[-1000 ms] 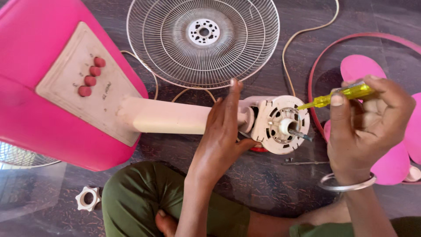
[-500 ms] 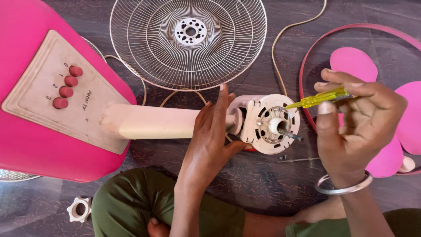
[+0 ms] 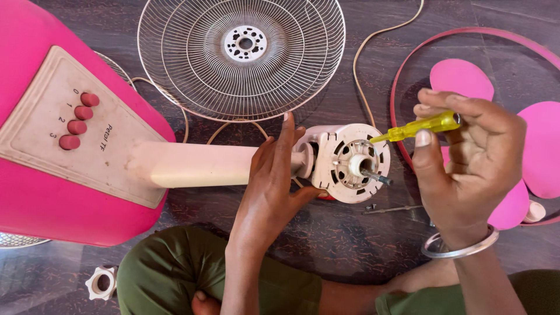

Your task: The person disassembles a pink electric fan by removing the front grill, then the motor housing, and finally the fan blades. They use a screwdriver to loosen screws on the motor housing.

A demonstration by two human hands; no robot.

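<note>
A pink fan base (image 3: 35, 192) with a cream stem (image 3: 198, 165) lies on its side on the dark floor. My left hand (image 3: 271, 181) grips the neck just behind the white motor housing (image 3: 344, 163), whose metal shaft (image 3: 376, 177) points right. My right hand (image 3: 466, 163) holds a yellow-handled screwdriver (image 3: 420, 127) with its tip at the motor's upper right edge. A metal bangle (image 3: 461, 248) sits on that wrist.
A white wire fan guard (image 3: 242, 55) lies behind the motor. Pink fan blades (image 3: 539, 146) and a pink rim ring (image 3: 402, 76) are at right. A cream cord (image 3: 364, 52) runs across the floor. A long screw (image 3: 394, 209) and white plastic nut (image 3: 102, 283) lie loose.
The whole view has drifted left and slightly down. My right hand has turned the screwdriver and brought it closer to the motor housing. My left hand keeps its grip.
</note>
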